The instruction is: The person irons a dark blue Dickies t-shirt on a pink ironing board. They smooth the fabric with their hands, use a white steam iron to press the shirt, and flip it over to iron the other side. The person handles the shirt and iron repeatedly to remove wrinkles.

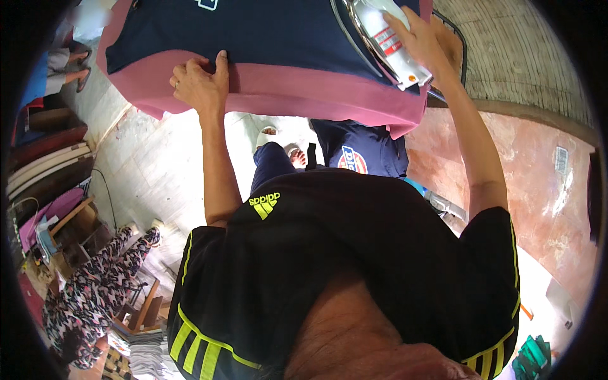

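Note:
A dark navy garment (272,35), likely a shirt, lies spread over a pink cloth (316,88) that covers a board. My left hand (202,82) rests at the garment's lower edge, thumb stretched away from bent fingers, holding nothing that I can see. At the right end of the board my right hand (415,38) is closed round a white clothes iron (387,47) with a red-marked label. The iron stands over the garment's right part; whether its sole touches the fabric cannot be told. Part of the garment runs out of the upper edge.
Below the board hangs or lies another navy garment (373,149) with a printed badge. A person in patterned clothes (101,285) is at the lower left, near stacked folded cloth (149,354). Another person's legs (66,69) show at the upper left. A dark cable (112,196) trails on the floor.

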`<state>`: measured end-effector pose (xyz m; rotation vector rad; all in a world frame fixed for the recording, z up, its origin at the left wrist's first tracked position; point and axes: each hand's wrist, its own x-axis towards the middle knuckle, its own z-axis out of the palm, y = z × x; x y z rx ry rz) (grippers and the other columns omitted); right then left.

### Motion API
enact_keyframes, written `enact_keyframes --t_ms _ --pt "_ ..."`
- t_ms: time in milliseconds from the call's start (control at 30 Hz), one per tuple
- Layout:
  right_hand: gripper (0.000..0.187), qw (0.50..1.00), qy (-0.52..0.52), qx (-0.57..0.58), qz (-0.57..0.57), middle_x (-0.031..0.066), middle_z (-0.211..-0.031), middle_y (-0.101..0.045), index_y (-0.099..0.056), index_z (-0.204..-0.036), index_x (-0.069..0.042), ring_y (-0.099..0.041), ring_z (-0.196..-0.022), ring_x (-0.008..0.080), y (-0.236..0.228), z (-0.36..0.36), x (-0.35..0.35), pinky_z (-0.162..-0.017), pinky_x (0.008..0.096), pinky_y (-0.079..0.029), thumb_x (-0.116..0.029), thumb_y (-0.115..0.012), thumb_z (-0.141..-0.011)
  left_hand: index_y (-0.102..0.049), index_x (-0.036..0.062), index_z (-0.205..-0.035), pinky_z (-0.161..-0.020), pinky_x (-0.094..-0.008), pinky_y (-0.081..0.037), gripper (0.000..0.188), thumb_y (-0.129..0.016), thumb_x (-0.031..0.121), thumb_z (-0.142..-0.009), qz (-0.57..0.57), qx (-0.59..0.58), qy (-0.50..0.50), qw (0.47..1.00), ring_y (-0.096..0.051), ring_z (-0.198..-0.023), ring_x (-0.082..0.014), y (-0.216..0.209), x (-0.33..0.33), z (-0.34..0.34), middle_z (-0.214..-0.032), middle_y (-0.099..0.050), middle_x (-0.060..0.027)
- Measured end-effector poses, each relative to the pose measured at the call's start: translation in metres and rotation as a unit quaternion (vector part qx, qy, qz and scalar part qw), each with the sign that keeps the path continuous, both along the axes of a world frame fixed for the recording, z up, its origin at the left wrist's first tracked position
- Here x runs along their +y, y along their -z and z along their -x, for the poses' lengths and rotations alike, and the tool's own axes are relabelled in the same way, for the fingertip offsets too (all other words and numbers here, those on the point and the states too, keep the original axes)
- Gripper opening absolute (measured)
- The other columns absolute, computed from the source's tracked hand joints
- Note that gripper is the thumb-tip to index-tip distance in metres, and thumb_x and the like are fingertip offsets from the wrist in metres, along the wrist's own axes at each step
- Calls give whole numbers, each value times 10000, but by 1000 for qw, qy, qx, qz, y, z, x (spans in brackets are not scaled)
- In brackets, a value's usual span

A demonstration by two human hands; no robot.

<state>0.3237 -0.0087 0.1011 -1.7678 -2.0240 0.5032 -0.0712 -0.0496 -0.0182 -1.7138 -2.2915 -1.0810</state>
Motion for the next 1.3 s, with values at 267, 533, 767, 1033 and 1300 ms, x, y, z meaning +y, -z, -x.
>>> enact_keyframes --t_ms 267,533,767,1033,1300 --pt "370 997 -55 9 57 164 -827 -644 -578 -1104 -34 -642 -769 277 -2 24 -18 -736 377 -506 -387 -581 -994 -736 72 -881 -879 -492 -336 353 -690 420 -837 35 -42 37 998 -527 -1013 -328 2 -21 15 -938 -626 -104" --pt "305 944 -322 -19 62 179 -742 -664 -567 -1016 -26 -671 -664 292 -20 27 -2 -617 368 -498 -325 -616 -984 -699 100 -803 -861 -461 -297 250 -739 347 -813 33 -77 128 988 -533 -926 -263 3 -22 36 -869 -612 -11" --pt "391 906 -406 -19 119 218 -759 -659 -548 -952 22 -687 -694 359 -39 125 29 -605 436 -504 -366 -576 -993 -693 103 -802 -868 -447 -301 231 -763 324 -809 -34 -95 181 978 -549 -906 -243 16 -24 53 -862 -622 -9" --pt "395 935 -349 -20 49 267 -785 -647 -551 -978 14 -682 -779 415 -22 147 23 -658 471 -510 -381 -565 -991 -697 77 -811 -807 -394 -379 258 -773 323 -807 -3 -73 180 981 -562 -858 -239 13 -15 51 -884 -652 -16" --pt "341 968 -234 -93 18 177 -777 -586 -554 -1047 -13 -590 -690 286 -19 3 -23 -655 377 -462 -351 -538 -1015 -685 54 -781 -729 -365 -440 216 -782 247 -794 2 -48 172 984 -563 -815 -237 1 -15 50 -875 -667 -30"
